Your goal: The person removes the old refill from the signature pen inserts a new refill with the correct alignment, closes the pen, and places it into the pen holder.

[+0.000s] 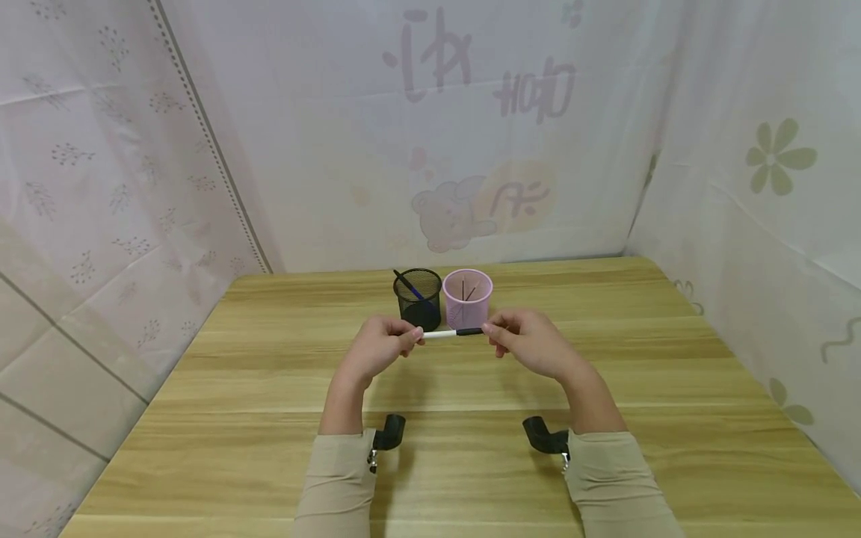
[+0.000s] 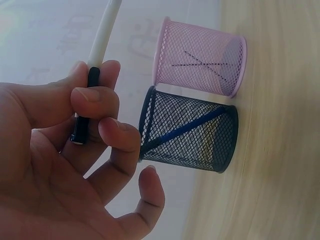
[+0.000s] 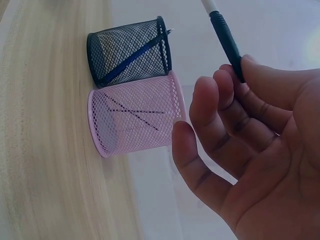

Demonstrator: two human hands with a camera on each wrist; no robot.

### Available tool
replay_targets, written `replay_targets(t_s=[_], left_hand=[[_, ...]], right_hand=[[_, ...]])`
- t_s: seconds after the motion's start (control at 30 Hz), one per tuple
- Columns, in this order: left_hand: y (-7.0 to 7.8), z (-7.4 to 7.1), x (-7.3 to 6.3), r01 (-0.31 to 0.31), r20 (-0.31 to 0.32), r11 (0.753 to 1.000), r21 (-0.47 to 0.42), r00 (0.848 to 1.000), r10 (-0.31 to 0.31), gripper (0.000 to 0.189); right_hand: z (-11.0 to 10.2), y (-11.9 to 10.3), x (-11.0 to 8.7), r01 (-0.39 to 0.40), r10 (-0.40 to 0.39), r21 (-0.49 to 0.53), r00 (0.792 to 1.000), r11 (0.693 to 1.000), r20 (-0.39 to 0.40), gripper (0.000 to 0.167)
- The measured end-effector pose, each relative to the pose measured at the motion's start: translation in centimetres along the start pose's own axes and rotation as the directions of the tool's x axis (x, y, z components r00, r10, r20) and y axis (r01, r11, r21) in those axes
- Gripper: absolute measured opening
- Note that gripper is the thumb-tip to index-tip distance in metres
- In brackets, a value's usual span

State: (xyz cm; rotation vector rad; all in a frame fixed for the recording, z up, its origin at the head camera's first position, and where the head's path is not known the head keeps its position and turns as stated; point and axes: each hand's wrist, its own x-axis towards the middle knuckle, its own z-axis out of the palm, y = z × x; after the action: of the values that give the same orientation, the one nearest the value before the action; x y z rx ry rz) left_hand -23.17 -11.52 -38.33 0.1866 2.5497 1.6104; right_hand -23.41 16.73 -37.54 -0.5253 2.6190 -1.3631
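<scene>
White-and-black pen held by both ends above a wooden bench

The left hand pinches one end of the pen, a black section with a clip, between thumb and fingers; its remaining fingers curl loosely. The right hand pinches the tip of the opposite end, a ribbed black grip, its other fingers bent and free of the pen. The pen thus lies crosswise between the hands, on the person's side of two containers. These stand upright just beside each other: a black mesh cup on the left and a pink mesh cup on the right. A blue pen leans inside the black cup; two thin dark rods cross within the pink one. Beige sleeves cover the forearms. Behind the bench hangs a pale printed curtain.
</scene>
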Motion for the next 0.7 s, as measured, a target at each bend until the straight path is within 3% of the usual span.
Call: replay_targets(t_s=[0.3,0.53,0.7], left_hand=[[0.02,-0.02,-0.14,0.002,-0.002,1.000,0.001,1.000,-0.002,0.024],[0.23,-0.08,-0.15,0.005,-0.002,1.000,0.017,1.000,-0.005,0.024],[0.42,0.02,-0.23,0.002,-0.003,1.000,0.025,1.000,-0.002,0.024]], right_hand=[[-0.05,0.07,-0.01,0.010,-0.010,0.002,1.000,1.000,-0.013,0.018],[-0.22,-0.01,0.08,-0.029,0.029,0.007,0.999,1.000,-0.015,0.031],[-0.08,-0.21,0.18,-0.099,0.099,0.117,0.995,0.988,0.004,0.044]])
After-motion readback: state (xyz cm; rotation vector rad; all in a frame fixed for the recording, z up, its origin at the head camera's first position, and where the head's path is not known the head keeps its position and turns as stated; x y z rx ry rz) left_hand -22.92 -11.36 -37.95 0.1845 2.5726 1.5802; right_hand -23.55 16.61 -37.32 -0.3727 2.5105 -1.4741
